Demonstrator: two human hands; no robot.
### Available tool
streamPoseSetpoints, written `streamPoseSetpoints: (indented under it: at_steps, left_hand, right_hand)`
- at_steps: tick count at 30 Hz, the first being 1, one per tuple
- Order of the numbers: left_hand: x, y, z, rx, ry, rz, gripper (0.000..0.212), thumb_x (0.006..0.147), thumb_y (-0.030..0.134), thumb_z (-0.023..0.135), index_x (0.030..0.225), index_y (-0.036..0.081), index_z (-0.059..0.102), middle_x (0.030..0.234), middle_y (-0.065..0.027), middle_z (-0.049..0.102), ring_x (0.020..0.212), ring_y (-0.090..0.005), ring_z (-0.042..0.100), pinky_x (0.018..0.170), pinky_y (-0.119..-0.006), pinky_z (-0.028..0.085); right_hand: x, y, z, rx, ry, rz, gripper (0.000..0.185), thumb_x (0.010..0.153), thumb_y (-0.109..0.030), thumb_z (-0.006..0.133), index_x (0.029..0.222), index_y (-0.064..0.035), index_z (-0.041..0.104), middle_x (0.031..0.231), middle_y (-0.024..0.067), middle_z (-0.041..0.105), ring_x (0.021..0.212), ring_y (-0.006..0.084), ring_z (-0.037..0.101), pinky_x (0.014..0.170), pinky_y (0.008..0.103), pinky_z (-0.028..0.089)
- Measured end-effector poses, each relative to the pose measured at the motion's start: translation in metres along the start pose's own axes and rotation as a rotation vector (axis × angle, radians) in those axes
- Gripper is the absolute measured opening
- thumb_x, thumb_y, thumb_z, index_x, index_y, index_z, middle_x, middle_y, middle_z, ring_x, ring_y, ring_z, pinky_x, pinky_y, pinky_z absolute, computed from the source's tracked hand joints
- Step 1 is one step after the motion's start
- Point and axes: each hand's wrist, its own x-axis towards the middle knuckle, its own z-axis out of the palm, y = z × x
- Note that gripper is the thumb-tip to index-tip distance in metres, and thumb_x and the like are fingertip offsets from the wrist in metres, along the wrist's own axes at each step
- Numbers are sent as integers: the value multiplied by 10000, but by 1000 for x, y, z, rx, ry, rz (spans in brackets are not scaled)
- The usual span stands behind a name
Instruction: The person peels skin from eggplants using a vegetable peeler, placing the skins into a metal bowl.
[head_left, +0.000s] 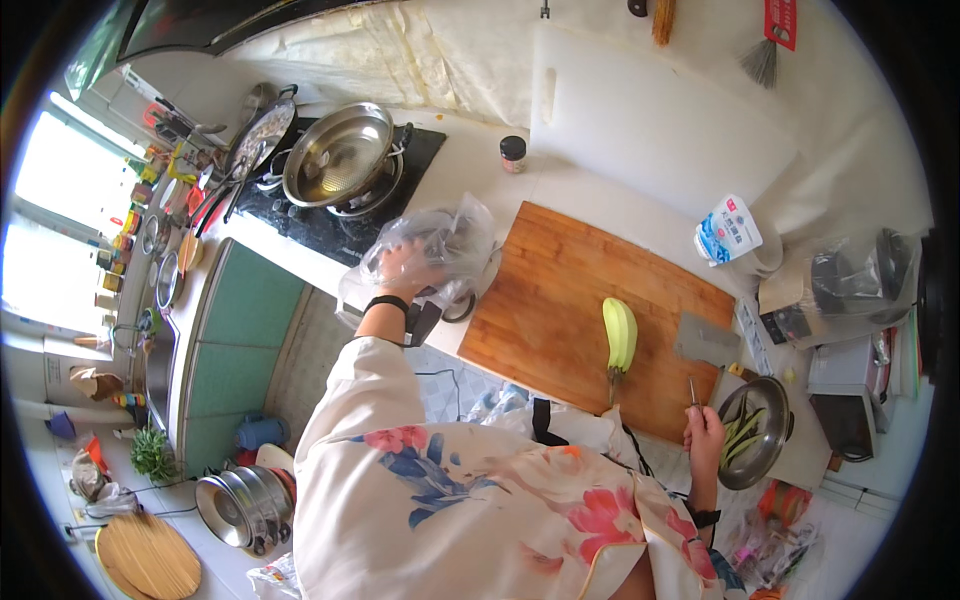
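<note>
My left hand (405, 266) is inside or under a clear plastic bag (457, 240) at the counter edge between stove and board; what its fingers hold, if anything, is hidden by the plastic. My right hand (703, 435) grips a small peeler or knife (693, 390), its blade pointing away from me, at the near right edge of the wooden cutting board (555, 277). On the board lies a peeled pale green eggplant or similar vegetable (620, 337), stem towards me. A cleaver blade (705, 339) rests flat to its right. Beside my right hand a metal bowl (772, 450) holds green peelings (742, 435).
A steel pan (341, 154) with some liquid sits on the gas stove (427, 154), a wok (262, 135) behind it. A black-lidded jar (513, 154), a salt pouch (727, 231) and a bagged appliance (847, 277) stand along the counter. A white board (645, 112) leans against the wall.
</note>
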Motion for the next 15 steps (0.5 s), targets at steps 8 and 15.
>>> streamPoseSetpoints:
  at_steps: [8, 15]
  left_hand:
    - [-24, 11, -58, -206, -48, 55, 781, 762, 554, 623, 1310, 9, 510, 1186, -199, 634, 1090, -365, 614, 926, -412, 477]
    - [-94, 1, -107, 2, -199, -201, 656, 670, 598, 624, 964, 22, 733, 983, -171, 711, 949, -314, 677, 840, -359, 501]
  right_hand:
    - [-5, -1, 6, 35, 0, 28, 212, 964, -235, 563, 870, -47, 594, 589, -37, 467, 454, 32, 393, 415, 193, 303]
    - [-7, 3, 2, 56, -16, 25, 211, 958, -238, 573, 849, -58, 591, 583, -42, 471, 454, 30, 397, 412, 195, 301]
